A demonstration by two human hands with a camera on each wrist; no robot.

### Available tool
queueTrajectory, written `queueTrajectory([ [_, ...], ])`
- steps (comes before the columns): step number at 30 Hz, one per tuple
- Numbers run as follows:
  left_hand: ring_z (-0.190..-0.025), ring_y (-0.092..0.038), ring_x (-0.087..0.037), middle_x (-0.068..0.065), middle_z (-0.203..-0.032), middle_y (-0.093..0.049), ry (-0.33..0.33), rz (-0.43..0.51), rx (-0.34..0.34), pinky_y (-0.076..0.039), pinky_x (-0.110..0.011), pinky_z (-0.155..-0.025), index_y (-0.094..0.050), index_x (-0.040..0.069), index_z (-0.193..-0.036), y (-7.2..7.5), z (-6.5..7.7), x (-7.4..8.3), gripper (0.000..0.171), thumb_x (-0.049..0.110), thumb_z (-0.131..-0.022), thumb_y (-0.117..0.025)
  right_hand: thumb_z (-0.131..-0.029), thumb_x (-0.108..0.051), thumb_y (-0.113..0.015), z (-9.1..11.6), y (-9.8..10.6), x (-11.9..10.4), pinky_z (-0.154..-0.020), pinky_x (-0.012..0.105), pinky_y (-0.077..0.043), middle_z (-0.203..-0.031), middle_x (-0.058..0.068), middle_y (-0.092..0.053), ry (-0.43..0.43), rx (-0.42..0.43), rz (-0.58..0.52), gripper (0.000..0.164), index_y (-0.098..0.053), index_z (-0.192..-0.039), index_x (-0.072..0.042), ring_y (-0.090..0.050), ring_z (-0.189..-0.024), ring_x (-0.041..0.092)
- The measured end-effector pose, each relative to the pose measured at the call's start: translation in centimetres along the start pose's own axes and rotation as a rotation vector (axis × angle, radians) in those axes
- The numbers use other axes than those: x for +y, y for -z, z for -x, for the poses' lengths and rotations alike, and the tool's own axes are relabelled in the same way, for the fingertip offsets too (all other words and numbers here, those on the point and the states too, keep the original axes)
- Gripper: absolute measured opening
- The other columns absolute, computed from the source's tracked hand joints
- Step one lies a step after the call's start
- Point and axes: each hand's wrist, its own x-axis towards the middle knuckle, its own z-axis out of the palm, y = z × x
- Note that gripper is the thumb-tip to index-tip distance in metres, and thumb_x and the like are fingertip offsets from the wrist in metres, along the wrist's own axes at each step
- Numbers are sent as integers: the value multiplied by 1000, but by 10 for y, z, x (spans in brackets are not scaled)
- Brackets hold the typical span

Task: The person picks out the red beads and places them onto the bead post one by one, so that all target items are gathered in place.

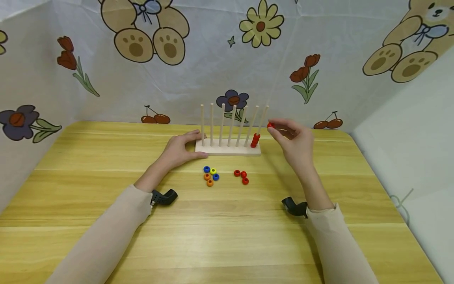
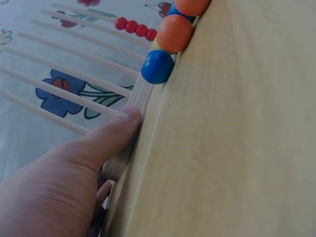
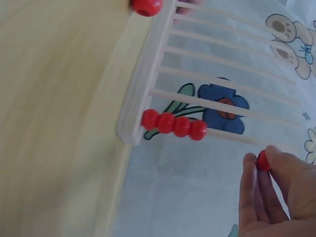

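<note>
Grip status, right hand (image 1: pixel 298 146): thumb and fingers are clamped on one red bead (image 3: pixel 263 160), which is held just beside the upper part of the rightmost peg (image 1: pixel 263 120) and appears not yet threaded. Left hand (image 1: pixel 179 150): thumb and fingers are clamped on the left end of the wooden rack (image 1: pixel 230 151). Loading appears partial. Done: four red beads (image 3: pixel 181 128) are stacked at the foot of the rightmost peg. Outstanding, by judgement: the held red bead, plus three loose red beads (image 1: pixel 243 174) on the table (image 1: pixel 230 228) in front of the rack. Two blue beads (image 1: pixel 216 177), one yellow bead (image 1: pixel 213 171) and two orange beads (image 1: pixel 210 183) also lie loose, left of these; the other six pegs (image 1: pixel 221 126) are bare.
</note>
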Motion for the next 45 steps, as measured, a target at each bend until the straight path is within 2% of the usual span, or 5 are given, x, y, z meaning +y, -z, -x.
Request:
queueTrajectory([
  [6,-156,-38,-36,-4,-166,-46,-3,5,5,-26,-61,-128,-64,25,-148,0,0,-1,76,51,-82,-90,-92,-10,-82,-12,-9,-17,-88,20,-62,-113,15,-80,97,107,-52,23,-81,-115,-6,-77,-94,8],
  [18,-155,-39,-38,-6,-164,-48,-19,17,13,-29,-59,-127,-66,22,-146,0,0,-2,74,48,-81,-91,-93,-2,-80,-29,-20,-33,-95,24,-61,-110,16,-80,135,239,-92,23,-80,-116,0,-76,-94,8],
  [26,-155,-38,-37,-6,-165,-47,-25,11,10,-28,-59,-128,-65,23,-146,0,1,-1,73,47,-82,-90,-94,-2,-78,-28,-26,-45,-94,24,-61,-109,19,-79,193,192,-11,20,-80,-114,1,-76,-94,12],
  [33,-155,-39,-37,-5,-165,-47,-20,4,5,-29,-59,-128,-65,23,-147,1,1,1,74,48,-82,-90,-95,1,-76,-19,-31,-52,-95,26,-61,-112,21,-78,162,193,27,21,-78,-116,4,-77,-95,16],
  [45,-155,-38,-35,-2,-165,-46,-9,20,2,-26,-59,-129,-63,24,-148,1,1,0,77,51,-82,-89,-94,-12,-82,-20,-30,-10,-94,40,-64,-113,12,-79,124,94,71,28,-78,-120,-3,-76,-98,25],
])
